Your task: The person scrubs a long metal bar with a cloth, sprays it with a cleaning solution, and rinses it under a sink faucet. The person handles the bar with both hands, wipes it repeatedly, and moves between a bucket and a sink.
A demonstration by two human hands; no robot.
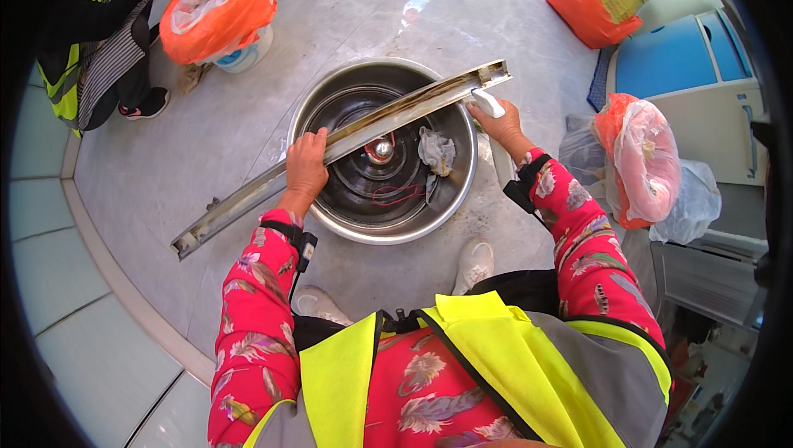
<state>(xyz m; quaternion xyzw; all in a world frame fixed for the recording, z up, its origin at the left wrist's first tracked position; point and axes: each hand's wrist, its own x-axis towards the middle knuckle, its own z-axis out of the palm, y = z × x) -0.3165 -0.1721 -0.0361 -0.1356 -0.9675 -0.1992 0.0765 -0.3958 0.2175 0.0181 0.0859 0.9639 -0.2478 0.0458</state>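
A long metal channel [396,116], stained brown along its inside, lies slantwise above a round stainless steel basin [384,238]. My left hand [306,163] grips the channel left of its middle. Its lower left end hangs out over the floor. In my right hand [505,123] is a white-handled tool [489,103], its front end against the channel near the upper right end. My fingers hide part of the tool, so its exact kind is unclear. Inside the basin are a crumpled whitish wad [437,151], a red loop [394,195] and a round shiny metal knob [383,149].
Upper left, a person [102,45] is beside a bucket [245,55] lined with an orange bag [217,8]. On the right stand a bag-lined container [647,157], a blue-and-white cabinet [672,58] and another orange bag [585,8]. My shoes [476,262] are close to the basin.
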